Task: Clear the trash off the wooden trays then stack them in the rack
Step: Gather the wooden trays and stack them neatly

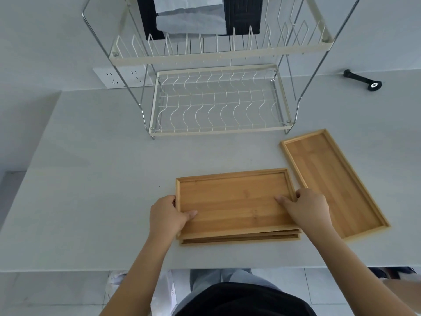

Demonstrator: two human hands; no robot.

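Observation:
A pile of wooden trays lies near the table's front edge; its top tray [234,201] is bare, and the edges of the trays under it [241,240] show at the front. My left hand [168,215] grips the top tray's left rim, thumb inside. On the tray's right rim sits my right hand [307,208], fingers over the edge. Another bare wooden tray [330,179] lies flat at an angle to the right. Behind them stands the two-tier wire rack [218,131], with nothing in its slots. No trash shows on any tray.
The white table [91,179] runs to a wall with a socket [123,77] at the back left. A black tool [362,79] lies at the back right. Dark and pale cloths [193,19] hang behind the rack's upper tier. A white bag [164,297] sits on the floor below.

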